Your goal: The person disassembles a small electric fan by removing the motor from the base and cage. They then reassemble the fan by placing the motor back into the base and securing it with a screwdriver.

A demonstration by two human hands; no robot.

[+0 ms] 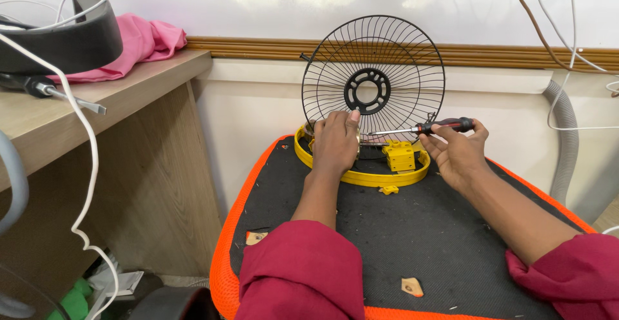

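A round black wire fan guard (pixel 374 75) stands upright against the wall at the far edge of a black stool seat with an orange rim (pixel 222 255). My left hand (pixel 335 141) rests on the guard's lower edge and covers a part there. At the guard's foot lies a yellow ring (pixel 361 177) with a yellow block (pixel 400 155) inside it. My right hand (pixel 456 152) holds a screwdriver (pixel 425 127) with a red and black handle, its tip pointing left toward my left hand. A small yellow piece (pixel 388 190) lies just in front of the ring.
A wooden desk (pixel 129 94) on the left carries a pink cloth (pixel 145 43), a black curved part (pixel 64 36), a second screwdriver (pixel 55 93) and white cables (pixel 90 165). A grey corrugated hose (pixel 567 139) hangs at the right. Small tan scraps (pixel 411 286) lie on the seat.
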